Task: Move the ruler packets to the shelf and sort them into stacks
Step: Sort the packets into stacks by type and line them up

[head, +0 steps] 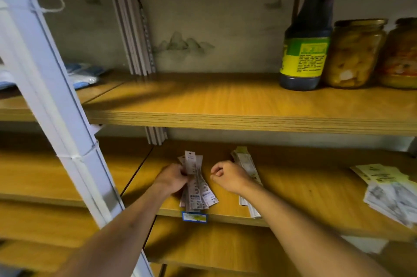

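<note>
**Ruler packets fanned in the left hand on the lower shelf**

A fanned bunch of ruler packets (197, 183) lies on the wooden lower shelf (300, 188), its near ends reaching the front edge just above a blue price tag (194, 218). The left hand (172, 178) closes its fingers on the bunch from the nine o'clock side, gripping it around mid-length; the top packet points toward twelve o'clock.

At three o'clock of the bunch, just beside it, the right hand (228, 175) hovers in a loose fist, fingers curled in and holding nothing that can be seen. Behind and under that wrist a second stack of ruler packets (247, 168) lies on the same shelf, running from about eleven o'clock at the back to five o'clock at the front edge.

Farther toward three o'clock, well apart, a loose pile of pale yellow and grey packets (388, 191) sits near the right border.

At twelve o'clock, the upper shelf (203, 105) carries a dark sauce bottle (304, 49) with a green and yellow label, and beside it two glass jars (356, 53) of preserved food. A white metal upright (45, 87) crosses at ten o'clock.
</note>
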Tool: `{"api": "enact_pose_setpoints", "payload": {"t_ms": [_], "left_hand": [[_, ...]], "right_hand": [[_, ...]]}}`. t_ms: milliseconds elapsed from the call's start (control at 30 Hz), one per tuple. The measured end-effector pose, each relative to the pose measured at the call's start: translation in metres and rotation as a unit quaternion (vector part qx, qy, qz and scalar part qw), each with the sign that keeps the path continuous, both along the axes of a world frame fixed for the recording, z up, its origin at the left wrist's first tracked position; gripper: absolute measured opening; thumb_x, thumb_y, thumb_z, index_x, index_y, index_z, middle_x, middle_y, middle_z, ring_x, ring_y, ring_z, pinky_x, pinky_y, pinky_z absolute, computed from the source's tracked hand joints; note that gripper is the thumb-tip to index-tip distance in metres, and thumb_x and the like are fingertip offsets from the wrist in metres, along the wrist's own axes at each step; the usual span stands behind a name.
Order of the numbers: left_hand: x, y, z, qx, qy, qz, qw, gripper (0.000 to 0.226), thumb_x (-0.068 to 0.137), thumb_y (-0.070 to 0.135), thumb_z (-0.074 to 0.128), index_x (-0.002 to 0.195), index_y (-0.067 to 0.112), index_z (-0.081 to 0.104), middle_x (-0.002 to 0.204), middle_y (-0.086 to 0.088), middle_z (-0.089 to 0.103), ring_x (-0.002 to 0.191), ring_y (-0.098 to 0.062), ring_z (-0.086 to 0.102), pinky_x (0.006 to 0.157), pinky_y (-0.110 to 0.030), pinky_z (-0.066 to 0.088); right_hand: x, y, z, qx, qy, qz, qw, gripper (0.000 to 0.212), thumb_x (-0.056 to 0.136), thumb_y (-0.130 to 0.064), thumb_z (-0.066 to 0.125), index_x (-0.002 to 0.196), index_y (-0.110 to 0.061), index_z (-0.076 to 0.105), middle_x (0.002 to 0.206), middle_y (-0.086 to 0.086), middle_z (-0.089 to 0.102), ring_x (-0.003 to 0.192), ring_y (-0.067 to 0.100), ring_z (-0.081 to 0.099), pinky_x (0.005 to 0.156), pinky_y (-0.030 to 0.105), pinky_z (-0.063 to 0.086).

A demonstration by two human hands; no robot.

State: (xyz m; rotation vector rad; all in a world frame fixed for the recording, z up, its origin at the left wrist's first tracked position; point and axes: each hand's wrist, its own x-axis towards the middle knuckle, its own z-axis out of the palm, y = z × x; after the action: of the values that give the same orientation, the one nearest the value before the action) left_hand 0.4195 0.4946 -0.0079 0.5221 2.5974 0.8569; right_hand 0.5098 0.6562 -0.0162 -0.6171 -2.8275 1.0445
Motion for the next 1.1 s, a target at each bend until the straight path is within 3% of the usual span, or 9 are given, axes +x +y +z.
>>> {"api": "enact_pose_setpoints", "payload": {"t_ms": [100,167,300,400,633,800,900,1033,1100], "left_hand": [[-0.004,-0.005,-0.008,-0.057,0.053,-0.014,0.997,0.018,0.089,0.038,0.066,0.103,0.028,0.063,0.103,0.006,0.069,0.095,-0.014,0.065,0.086,-0.035,0.055],[-0.006,-0.006,-0.01,-0.068,0.067,-0.017,0.995,0.018,0.089,0.043,0.064,0.098,0.028,0.062,0.097,0.006,0.069,0.089,-0.012,0.065,0.082,-0.034,0.056],[-0.009,-0.008,-0.012,-0.078,0.051,-0.03,0.995,0.037,0.088,0.061,0.055,0.088,0.026,0.067,0.084,0.005,0.071,0.078,-0.011,0.068,0.078,-0.035,0.059],[-0.008,-0.007,-0.013,-0.08,0.035,-0.044,0.995,0.041,0.08,0.068,0.06,0.088,0.028,0.068,0.084,0.008,0.071,0.079,-0.01,0.068,0.079,-0.035,0.058],[-0.01,0.003,-0.004,-0.066,0.039,-0.073,0.994,0.015,0.087,0.043,0.066,0.08,0.03,0.065,0.093,0.005,0.069,0.086,-0.013,0.064,0.076,-0.028,0.054],[-0.023,0.002,-0.005,-0.041,0.019,-0.07,0.997,0.014,0.09,0.037,0.063,0.089,0.025,0.07,0.091,0.003,0.072,0.083,-0.012,0.068,0.083,-0.033,0.058],[-0.025,-0.007,-0.004,-0.005,0.018,-0.048,0.999,0.008,0.091,0.035,0.064,0.094,0.027,0.065,0.096,0.006,0.07,0.083,-0.009,0.067,0.079,-0.029,0.056],[-0.025,-0.021,0.001,0.091,-0.015,-0.008,0.996,0.027,0.094,0.025,0.06,0.121,0.019,0.057,0.097,0.003,0.065,0.077,-0.012,0.062,0.059,-0.024,0.045],[-0.023,-0.028,0.006,0.172,-0.067,0.025,0.982,0.031,0.095,0.022,0.057,0.126,0.019,0.052,0.088,0.003,0.066,0.076,-0.012,0.064,0.06,-0.027,0.046]], "right_hand": [[-0.002,-0.013,-0.006,-0.008,-0.012,-0.011,1.0,0.021,0.087,-0.04,0.063,0.106,-0.032,0.066,0.107,-0.008,0.067,0.097,0.011,0.062,0.083,0.028,0.05],[0.0,-0.02,-0.008,-0.027,-0.009,-0.025,0.999,0.024,0.088,-0.038,0.064,0.11,-0.028,0.066,0.111,-0.007,0.068,0.099,0.011,0.062,0.084,0.028,0.05],[0.003,-0.028,-0.012,-0.049,0.008,-0.055,0.997,0.029,0.089,-0.034,0.064,0.116,-0.024,0.066,0.117,-0.004,0.067,0.102,0.012,0.062,0.081,0.025,0.047],[0.001,-0.037,-0.012,-0.062,0.004,-0.067,0.996,0.034,0.088,-0.035,0.066,0.12,-0.023,0.063,0.12,-0.002,0.065,0.106,0.014,0.061,0.09,0.031,0.051],[-0.009,-0.043,-0.009,-0.077,-0.014,-0.063,0.995,0.034,0.087,-0.029,0.067,0.12,-0.023,0.062,0.117,-0.002,0.067,0.102,0.014,0.064,0.092,0.035,0.053],[-0.006,-0.045,-0.008,-0.101,-0.008,-0.064,0.993,0.031,0.088,-0.026,0.067,0.119,-0.02,0.062,0.112,-0.002,0.069,0.095,0.011,0.065,0.087,0.031,0.055],[-0.004,-0.048,-0.008,-0.087,-0.014,-0.056,0.995,0.035,0.088,-0.027,0.067,0.121,-0.02,0.059,0.114,-0.002,0.068,0.098,0.011,0.064,0.091,0.03,0.052],[-0.006,-0.047,-0.006,-0.076,-0.032,-0.06,0.995,0.04,0.086,-0.037,0.069,0.122,-0.021,0.059,0.111,-0.003,0.068,0.094,0.012,0.065,0.086,0.031,0.053],[-0.011,-0.052,-0.004,-0.044,-0.044,-0.07,0.996,0.045,0.083,-0.047,0.068,0.119,-0.024,0.058,0.113,-0.002,0.065,0.095,0.013,0.064,0.086,0.034,0.053]]}}
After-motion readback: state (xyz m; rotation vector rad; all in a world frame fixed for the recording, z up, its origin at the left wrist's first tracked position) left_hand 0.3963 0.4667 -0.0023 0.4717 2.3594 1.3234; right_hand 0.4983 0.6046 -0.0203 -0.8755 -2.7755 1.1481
